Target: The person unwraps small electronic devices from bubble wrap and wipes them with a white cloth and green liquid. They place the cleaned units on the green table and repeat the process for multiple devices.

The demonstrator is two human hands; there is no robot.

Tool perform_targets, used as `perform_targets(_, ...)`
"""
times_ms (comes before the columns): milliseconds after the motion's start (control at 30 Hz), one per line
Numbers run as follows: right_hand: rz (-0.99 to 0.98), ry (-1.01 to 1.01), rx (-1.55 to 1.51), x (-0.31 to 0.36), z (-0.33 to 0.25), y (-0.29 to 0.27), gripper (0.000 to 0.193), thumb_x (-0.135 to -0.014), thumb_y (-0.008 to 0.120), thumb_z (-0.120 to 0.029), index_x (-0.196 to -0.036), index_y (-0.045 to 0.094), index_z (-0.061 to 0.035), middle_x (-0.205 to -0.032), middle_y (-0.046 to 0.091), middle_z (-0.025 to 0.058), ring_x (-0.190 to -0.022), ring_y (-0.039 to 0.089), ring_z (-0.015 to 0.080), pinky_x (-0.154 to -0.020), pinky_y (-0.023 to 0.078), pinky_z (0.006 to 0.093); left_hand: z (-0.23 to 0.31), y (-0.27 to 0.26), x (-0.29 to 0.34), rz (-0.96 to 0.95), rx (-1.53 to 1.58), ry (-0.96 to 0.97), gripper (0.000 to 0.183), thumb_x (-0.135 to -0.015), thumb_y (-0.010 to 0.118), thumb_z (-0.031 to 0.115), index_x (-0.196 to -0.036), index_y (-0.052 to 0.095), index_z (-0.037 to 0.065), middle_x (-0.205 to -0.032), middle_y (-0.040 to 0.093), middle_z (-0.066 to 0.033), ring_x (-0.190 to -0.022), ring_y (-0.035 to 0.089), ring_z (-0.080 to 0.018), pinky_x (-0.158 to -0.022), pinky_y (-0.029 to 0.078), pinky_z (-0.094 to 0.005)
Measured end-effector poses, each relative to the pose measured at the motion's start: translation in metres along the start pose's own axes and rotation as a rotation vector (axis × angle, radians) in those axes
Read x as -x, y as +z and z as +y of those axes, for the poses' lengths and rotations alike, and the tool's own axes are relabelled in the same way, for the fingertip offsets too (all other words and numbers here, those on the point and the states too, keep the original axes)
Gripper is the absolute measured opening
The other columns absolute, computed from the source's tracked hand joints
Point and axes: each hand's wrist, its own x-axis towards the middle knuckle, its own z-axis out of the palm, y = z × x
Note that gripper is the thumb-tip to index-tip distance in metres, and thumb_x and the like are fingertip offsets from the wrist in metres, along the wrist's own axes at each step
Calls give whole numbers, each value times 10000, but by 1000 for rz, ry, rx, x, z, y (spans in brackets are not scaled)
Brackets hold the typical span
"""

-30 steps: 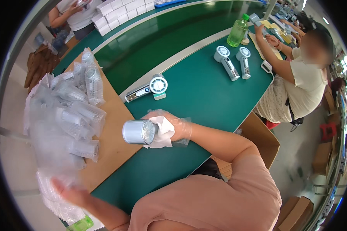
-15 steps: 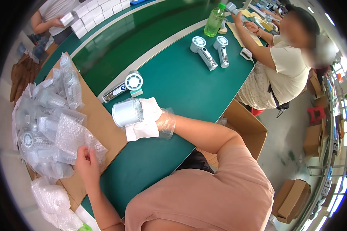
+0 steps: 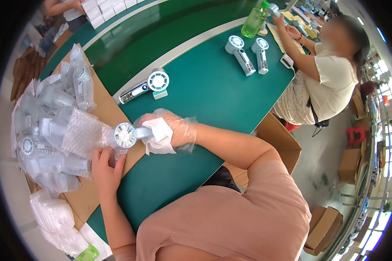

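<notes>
In my right hand [image 3: 175, 130], which wears a clear plastic glove, is a pale blue handheld fan [image 3: 125, 135]. A white cloth [image 3: 159, 134] lies between the palm and its handle. The fan's round head faces up and points left, against the edge of a bubble-wrap bag [image 3: 86, 132]. My bare left hand [image 3: 107, 172] pinches that bag's near edge just below the fan head; the exact hold of the fingertips is partly hidden. Farther off, another handheld fan [image 3: 144, 86] rests on the green table [image 3: 196, 95], its head beside a small pale green block [image 3: 160, 94].
Bagged fans [image 3: 52, 102] pile up on a cardboard sheet [image 3: 103, 102] at the left. Bubble wrap [image 3: 56, 219] lies nearer me. Two fans [image 3: 241, 56] and a green bottle [image 3: 255, 19] stand toward the far right, by a seated co-worker [image 3: 335, 65]. An open carton [image 3: 283, 139] sits below the table edge.
My right hand has turned the fan, so its head now faces up, and brought it left to the bubble-wrap bag. My left hand has moved up and slightly right with the bag's edge.
</notes>
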Motion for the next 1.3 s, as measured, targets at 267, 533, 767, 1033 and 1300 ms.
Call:
perform_targets(267,132,100,-294,-7,-18,-12,416,-762,686,-260,-1064,561,-2,-968,642,131,-850,632,200,-765,505,309,-9,6,6,94,-83,-1,206,-777,643,83,-962,603,1,-909,567,-169,-803,572,-367,-696,468,-420)
perform_targets(533,131,408,-630,-7,-16,3,268,-840,575,-72,-1092,500,-18,-935,581,71,-819,580,122,-659,509,253,-3,-1,0,10,-255,57,188,-701,541,-12,-881,568,36,-880,549,-177,-794,553,-376,-683,459,-462)
perform_targets(767,115,427,-476,-5,-16,11,546,-715,778,-262,-1128,523,-13,-1045,618,118,-942,606,177,-829,502,312,-30,11,-2,118,84,-82,111,-778,579,2,-877,627,9,-854,572,-143,-793,572,-327,-694,465,-392)
perform_targets(1033,-174,610,-773,-19,-71,19,498,-732,780,-218,-1138,550,-46,-1015,614,69,-923,604,145,-782,506,268,-50,9,-8,41,586,-330,112,-857,579,84,-897,640,-1,-824,652,-116,-746,612,-235,-677,471,-330)
perform_targets(1300,-430,621,-341,-24,-51,36,421,-858,652,-268,-1199,531,-53,-1033,601,32,-934,580,105,-810,478,241,-58,-11,-9,-197,636,-440,124,-885,566,103,-926,631,6,-778,618,-23,-693,552,-100,-622,443,-255)
